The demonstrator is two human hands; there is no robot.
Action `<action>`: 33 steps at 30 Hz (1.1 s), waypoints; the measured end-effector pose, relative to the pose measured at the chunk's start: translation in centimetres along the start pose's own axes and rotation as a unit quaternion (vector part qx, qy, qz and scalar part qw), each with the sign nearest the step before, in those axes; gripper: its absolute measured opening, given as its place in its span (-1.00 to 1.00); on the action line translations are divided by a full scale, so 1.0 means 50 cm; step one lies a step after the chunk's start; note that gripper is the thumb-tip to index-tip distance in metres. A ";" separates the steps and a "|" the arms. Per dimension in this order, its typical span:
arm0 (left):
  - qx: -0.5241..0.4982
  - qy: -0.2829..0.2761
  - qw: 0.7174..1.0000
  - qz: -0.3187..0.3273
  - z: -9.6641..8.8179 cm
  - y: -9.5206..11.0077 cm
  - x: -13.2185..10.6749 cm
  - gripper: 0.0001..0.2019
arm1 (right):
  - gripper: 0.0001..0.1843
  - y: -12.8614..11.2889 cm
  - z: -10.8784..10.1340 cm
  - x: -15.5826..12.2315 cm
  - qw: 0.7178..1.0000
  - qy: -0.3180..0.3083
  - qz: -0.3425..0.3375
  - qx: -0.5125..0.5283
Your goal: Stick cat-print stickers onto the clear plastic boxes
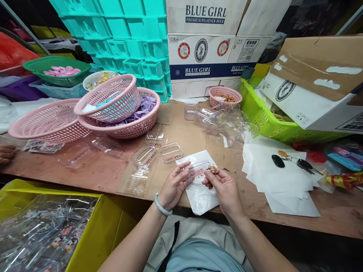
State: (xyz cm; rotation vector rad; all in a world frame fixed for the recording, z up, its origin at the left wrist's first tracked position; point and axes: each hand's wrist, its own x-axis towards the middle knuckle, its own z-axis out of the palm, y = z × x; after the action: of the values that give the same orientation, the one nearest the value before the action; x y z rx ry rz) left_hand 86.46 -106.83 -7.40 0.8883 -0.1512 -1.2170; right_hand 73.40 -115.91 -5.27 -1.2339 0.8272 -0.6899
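While the left hand (175, 185) pinches one side of a clear rectangular plastic case with red print (199, 167), the right hand (222, 183) grips a small orange-and-white cartoon piece (212, 169) at its other end; whether the piece is inside I cannot tell. Both are above a glossy white plastic sheet (202, 200) on a reddish-brown wooden table (93, 177). Left of it, three clear plastic boxes (171, 152) sit near the left hand; farther left, a tilted round pink mesh basket (110, 100) partly covers purple plastic pieces (146, 107). Ahead, a heap of clear plastic shells (218, 119) crowds a small round pink basket (212, 99), with white printed cartons (201, 26) and stacked turquoise plastic crates (127, 22) blocking the back. On the right, a black oval key fob (278, 161) rests on loose white sheets (283, 189), and a brown-and-white cardboard box (300, 98) overhangs a lime-green plastic crate (263, 121). At the left edge another person's hand (7, 153) shows, its grip unclear
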 end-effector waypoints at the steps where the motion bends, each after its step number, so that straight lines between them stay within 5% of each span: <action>1: 0.000 0.001 1.000 0.001 0.000 -0.001 0.000 -0.60 | -0.70 0.000 0.001 0.001 1.000 0.001 0.002 0.001; 24: 0.032 0.008 0.999 0.024 0.018 -0.006 -0.002 -0.61 | -0.65 0.007 0.022 0.003 0.999 0.013 0.007 -0.041; 29: 0.079 0.038 0.994 0.064 0.035 -0.015 0.003 -0.53 | -0.63 0.020 0.004 0.014 0.974 0.059 -0.079 -0.203; 33: 0.089 0.052 0.992 0.068 0.037 -0.020 0.005 -0.54 | -0.54 0.026 -0.039 0.041 0.941 0.163 -0.152 -0.256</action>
State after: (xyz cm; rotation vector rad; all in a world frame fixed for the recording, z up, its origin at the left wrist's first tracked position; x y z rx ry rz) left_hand 84.79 -108.04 -6.91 1.0763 -0.2354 -1.0400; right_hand 72.87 -118.37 -7.11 -1.7705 1.1488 -0.9851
